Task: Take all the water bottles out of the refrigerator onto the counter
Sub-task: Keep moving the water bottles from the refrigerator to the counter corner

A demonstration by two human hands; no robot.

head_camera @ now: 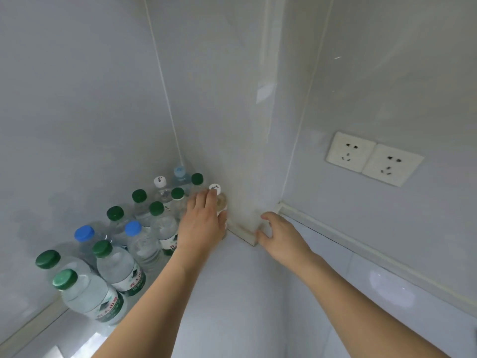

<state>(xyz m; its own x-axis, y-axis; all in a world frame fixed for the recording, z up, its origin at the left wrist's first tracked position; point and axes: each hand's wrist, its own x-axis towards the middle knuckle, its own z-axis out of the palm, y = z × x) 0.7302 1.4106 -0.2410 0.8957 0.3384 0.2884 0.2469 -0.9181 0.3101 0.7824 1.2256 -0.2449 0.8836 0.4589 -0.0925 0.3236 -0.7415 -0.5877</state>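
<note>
Your left hand [204, 223] gripped the white-capped bottle [219, 200], tucking it against the wall beside the other bottles [116, 254] to keep counter [232, 293] space. Your right hand [278, 233] hung slack, holding nothing.

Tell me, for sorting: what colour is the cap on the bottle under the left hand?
White, with small dark print on the cap; head view.

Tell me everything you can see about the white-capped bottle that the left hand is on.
The white-capped bottle is a clear plastic water bottle standing upright on the counter, at the right end of the cluster, next to the protruding wall corner. Its white cap carries small dark print, too small to read. The left hand wraps around its body and hides most of it; only the cap, shoulder and a sliver of the side show. Its label cannot be seen.
</note>
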